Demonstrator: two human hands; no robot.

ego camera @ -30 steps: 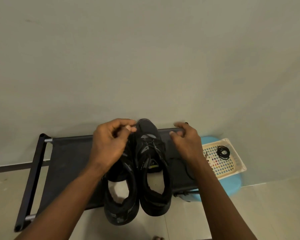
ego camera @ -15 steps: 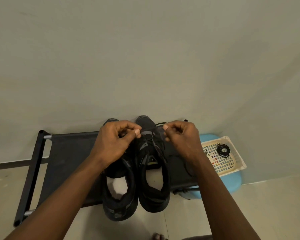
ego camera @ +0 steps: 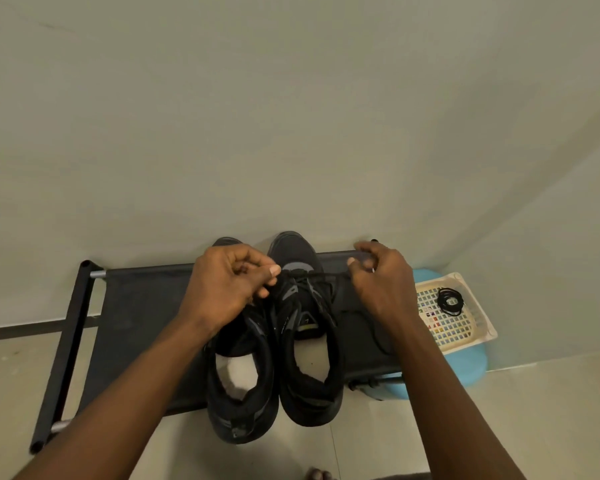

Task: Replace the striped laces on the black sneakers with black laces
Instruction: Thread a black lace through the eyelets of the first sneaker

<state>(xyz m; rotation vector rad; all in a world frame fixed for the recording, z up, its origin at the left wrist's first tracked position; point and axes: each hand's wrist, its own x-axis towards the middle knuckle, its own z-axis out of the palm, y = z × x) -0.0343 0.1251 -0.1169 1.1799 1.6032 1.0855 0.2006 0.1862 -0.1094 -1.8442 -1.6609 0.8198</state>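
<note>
A black low-top right sneaker [ego camera: 293, 249] and left sneaker [ego camera: 243, 410] are stood side by side, toes to the wall, on a low black fabric bench [ego camera: 136, 306] with a tube frame. A thin black lace [ego camera: 326, 274] is held stretched across the toe-end eyelets of the right sneaker. 1 end is pinched between the thumb and curled fingers of the left hand [ego camera: 222, 292], and the other is pinched in the curled fingers of the right hand [ego camera: 383, 285].

Compared with 0.5 s ago, the right hand has been drawn outward and the lace pulled taut, so the 1st crossing is judged to be seated and evened. The left sneaker's lacing is hidden by the left hand.

A 2nd coiled black lace [ego camera: 450, 301] is left in the cream plastic basket [ego camera: 478, 327] on the blue stool [ego camera: 471, 365]. No striped lace is seen.
</note>
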